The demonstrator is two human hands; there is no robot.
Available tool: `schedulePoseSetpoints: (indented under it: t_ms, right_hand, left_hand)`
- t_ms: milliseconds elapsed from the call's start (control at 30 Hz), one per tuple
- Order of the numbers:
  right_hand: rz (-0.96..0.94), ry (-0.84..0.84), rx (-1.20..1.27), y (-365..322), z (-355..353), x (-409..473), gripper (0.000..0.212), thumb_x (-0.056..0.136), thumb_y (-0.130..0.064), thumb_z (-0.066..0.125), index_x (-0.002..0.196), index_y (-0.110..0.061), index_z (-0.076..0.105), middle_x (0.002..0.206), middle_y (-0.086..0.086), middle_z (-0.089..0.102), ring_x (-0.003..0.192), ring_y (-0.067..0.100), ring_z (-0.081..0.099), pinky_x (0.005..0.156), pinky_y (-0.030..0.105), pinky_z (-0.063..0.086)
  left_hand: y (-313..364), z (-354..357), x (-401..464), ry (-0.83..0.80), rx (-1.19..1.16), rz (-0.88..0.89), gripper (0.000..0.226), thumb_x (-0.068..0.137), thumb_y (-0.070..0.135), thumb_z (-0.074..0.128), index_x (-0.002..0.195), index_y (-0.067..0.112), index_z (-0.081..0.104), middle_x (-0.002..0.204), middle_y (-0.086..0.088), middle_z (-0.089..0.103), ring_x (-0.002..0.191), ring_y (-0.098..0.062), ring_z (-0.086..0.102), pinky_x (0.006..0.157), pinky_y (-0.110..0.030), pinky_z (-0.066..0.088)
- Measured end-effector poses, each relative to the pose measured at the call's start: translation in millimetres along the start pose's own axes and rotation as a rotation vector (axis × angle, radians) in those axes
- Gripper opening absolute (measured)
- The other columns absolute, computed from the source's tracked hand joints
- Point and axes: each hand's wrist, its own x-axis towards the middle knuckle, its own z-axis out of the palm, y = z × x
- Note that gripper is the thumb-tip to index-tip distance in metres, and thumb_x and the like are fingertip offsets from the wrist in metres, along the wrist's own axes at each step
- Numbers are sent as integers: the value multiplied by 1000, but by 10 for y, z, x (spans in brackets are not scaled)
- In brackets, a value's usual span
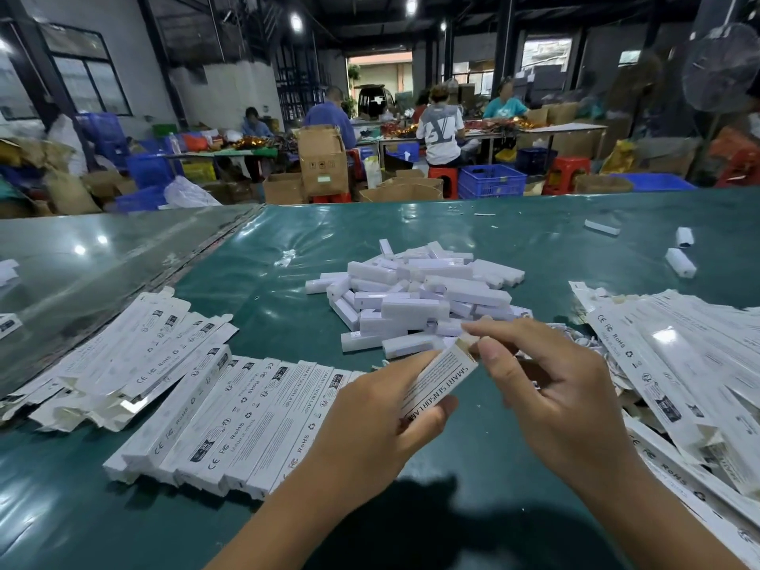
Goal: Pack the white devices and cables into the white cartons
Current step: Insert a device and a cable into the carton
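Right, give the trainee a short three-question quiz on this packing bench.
1. True or false: the left hand holds a printed carton.
2. Which part of that carton does the right hand work at?
A. its open end
B. its middle
C. nothing
3. Fill in: the loose white devices lie in a ___ on the green table.

Key: 1 true; 2 A; 3 heap.
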Motion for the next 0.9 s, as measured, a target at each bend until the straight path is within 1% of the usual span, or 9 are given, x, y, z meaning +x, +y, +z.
schedulePoseSetpoints:
  t_ms: [67, 167, 300, 367, 467, 567, 633, 767, 900]
  right_hand:
    - [59, 6, 53, 10, 1, 2, 14, 94, -37, 64, 90, -30, 76, 88, -10, 68, 69, 9, 61, 62, 20, 45]
    - [179, 69, 178, 14, 60, -16, 10, 85, -36, 75, 79, -28, 73, 80, -4, 64, 68, 9, 57, 64, 15, 44]
    - [558, 78, 518, 75, 168, -60, 51, 60, -46, 84, 101, -19, 71, 89, 0, 72, 79, 11, 64, 67, 25, 49]
    - [641, -12, 646, 98, 167, -60, 50, 63, -43, 79, 105, -15, 75, 97, 5, 77, 91, 18, 72, 73, 29, 56]
    - [490, -48, 471, 76, 131, -59, 17, 89, -28, 72, 101, -22, 81, 102, -1, 79, 101, 15, 74, 91, 27, 57]
    - [275, -135, 172, 17, 109, -105, 38, 92, -50, 63, 122, -29, 74, 116, -26, 71, 113, -7, 65, 95, 9, 46]
    - [208, -117, 77, -1, 120, -117, 42, 93, -53, 59, 126, -30, 71, 117, -33, 66, 112, -12, 63, 91, 4, 44]
    - [251, -74, 154, 20, 110, -100, 38, 93, -50, 57, 118, -29, 75, 105, -25, 74, 96, 9, 75, 82, 25, 58]
    - [239, -49, 172, 34, 134, -98, 27, 96, -42, 56, 110, -32, 77, 96, -21, 77, 83, 3, 76, 75, 16, 57]
  left_hand:
    - [-11, 18, -2, 11, 4, 1, 11, 91, 44, 55, 101, 48, 53, 79, 16, 56, 65, -10, 50, 61, -27, 41]
    - [-31, 63, -8, 20, 50, -5, 27, 91, 48, 54, 117, 45, 57, 83, 21, 57, 71, -4, 54, 65, -19, 38]
    - [-45, 88, -18, 21, 100, -16, 35, 93, 49, 55, 128, 44, 55, 89, 21, 60, 74, -1, 54, 66, -17, 39]
    - [-44, 93, -18, 14, 112, -33, 44, 93, 49, 55, 136, 45, 52, 96, 20, 63, 78, 0, 55, 71, -19, 44]
    - [-44, 100, -7, 4, 122, -45, 45, 94, 46, 54, 139, 47, 48, 96, 16, 63, 76, -2, 53, 73, -25, 48]
    - [-58, 83, 4, 12, 63, -44, 24, 94, 38, 53, 118, 38, 58, 87, 12, 60, 73, -10, 54, 68, -33, 49]
    - [-59, 73, 0, 19, 59, -43, 18, 94, 34, 55, 112, 36, 58, 82, 14, 57, 70, -10, 52, 63, -29, 43]
    - [-56, 106, -16, 17, 98, -49, 27, 95, 34, 58, 120, 42, 56, 80, 18, 54, 69, -6, 52, 61, -20, 36]
    - [-58, 119, -15, 2, 71, -44, 37, 97, 43, 54, 134, 45, 51, 95, 17, 63, 83, -8, 59, 71, -26, 49]
